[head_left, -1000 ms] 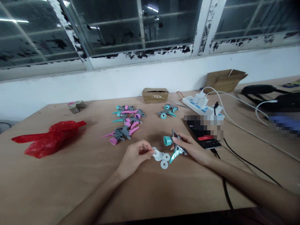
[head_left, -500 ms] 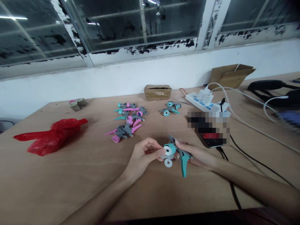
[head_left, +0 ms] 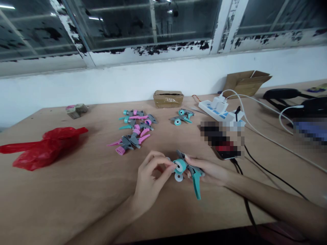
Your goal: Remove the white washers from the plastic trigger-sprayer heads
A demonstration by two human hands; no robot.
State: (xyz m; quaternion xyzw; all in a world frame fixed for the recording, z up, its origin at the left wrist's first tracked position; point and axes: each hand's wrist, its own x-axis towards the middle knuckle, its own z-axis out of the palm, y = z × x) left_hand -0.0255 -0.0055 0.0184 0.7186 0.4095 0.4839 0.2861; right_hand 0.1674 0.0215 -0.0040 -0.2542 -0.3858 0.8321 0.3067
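Note:
My right hand (head_left: 209, 170) grips a grey and teal trigger sprayer head (head_left: 190, 168), its teal cap turned toward me with a white washer (head_left: 181, 166) seated in the cap. The fingertips of my left hand (head_left: 153, 177) are pinched against the cap's left rim. One loose white washer (head_left: 178, 177) lies on the table just below the cap. Further back lies a pile of pink and grey sprayer heads (head_left: 134, 131). A small group of teal sprayer heads (head_left: 182, 117) lies to its right.
A red plastic bag (head_left: 41, 149) lies at the left. A phone (head_left: 224, 149), power strip (head_left: 221, 110) and cables (head_left: 268, 170) occupy the right. Two cardboard boxes (head_left: 168, 98) (head_left: 245, 83) stand by the wall, and a small block (head_left: 76, 110) sits at the far left.
My right hand lifted the teal sprayer head and turned its cap toward me. My left hand picked a washer from the table and brought it to the cap, where it now sits.

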